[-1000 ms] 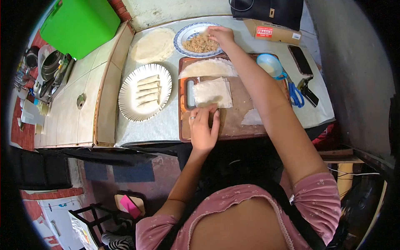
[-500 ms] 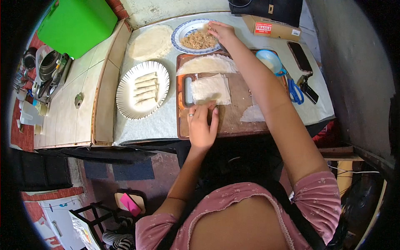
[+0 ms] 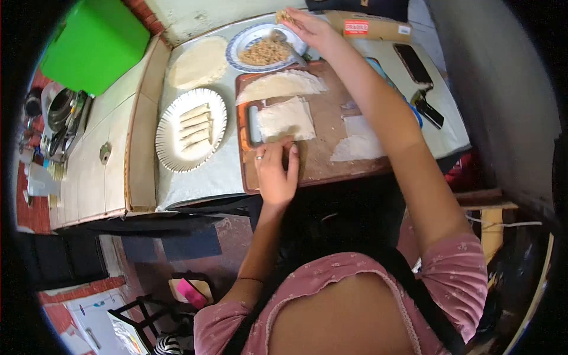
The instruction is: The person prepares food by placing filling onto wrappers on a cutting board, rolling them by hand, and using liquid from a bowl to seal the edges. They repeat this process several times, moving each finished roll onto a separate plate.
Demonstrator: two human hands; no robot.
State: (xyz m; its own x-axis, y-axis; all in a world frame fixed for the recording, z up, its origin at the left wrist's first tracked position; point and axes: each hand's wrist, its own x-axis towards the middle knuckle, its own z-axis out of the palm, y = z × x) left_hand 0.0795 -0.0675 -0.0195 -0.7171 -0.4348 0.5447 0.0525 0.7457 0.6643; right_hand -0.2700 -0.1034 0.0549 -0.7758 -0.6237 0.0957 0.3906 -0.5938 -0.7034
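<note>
My right hand [image 3: 305,28] is raised just beyond the blue-rimmed plate [image 3: 236,36], its fingertips pinched round a bit of brown filling. More crumbly filling [image 3: 264,52] and a spoon lie on that plate. My left hand [image 3: 277,171] rests at the near edge of a stack of square wrappers [image 3: 288,120], fingers apart, fingertips touching it. The stack lies on a brown tray [image 3: 322,168], with a cut half-round sheet [image 3: 281,86] behind it and wrapper scraps [image 3: 357,148] to the right. Several thin rolls [image 3: 195,127] lie on a white fluted paper plate [image 3: 168,148].
Round wrappers [image 3: 198,61] lie at the back left of the table. A phone [image 3: 413,63], a black clip-like object [image 3: 429,112] and a cardboard box [image 3: 378,29] are at the right. A green bin [image 3: 97,47] stands on the tiled counter [image 3: 86,171].
My right hand has lifted up and away from the filling, with some of it now showing in the fingers. The view has shifted slightly; my left hand stays at the wrapper stack.
</note>
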